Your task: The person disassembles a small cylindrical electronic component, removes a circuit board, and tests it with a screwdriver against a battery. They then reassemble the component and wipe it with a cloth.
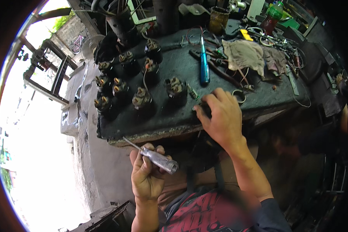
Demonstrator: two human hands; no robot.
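My left hand point(149, 170) is closed round the handle of a screwdriver point(158, 159) in front of the bench's near edge. Its thin shaft points up and left, and the handle is clear greyish plastic. Over the near edge of the dark bench point(162, 123), my right hand point(223, 116) has its thumb and fingers curled together. Something dark shows between them, too hidden to name. Just beyond those fingertips lies a small greenish piece point(193, 94). To its left stands a dark round part with terminals on top point(174, 87); a metal ring point(239, 96) lies right of my right hand.
Several similar dark parts with copper-coloured terminals point(120, 86) stand on the bench's left side. A blue-handled tester point(204, 69) lies mid-bench. Rags point(243, 56), wires and tools crowd the right, near a rusty can point(218, 20) and a green-topped bottle point(273, 15).
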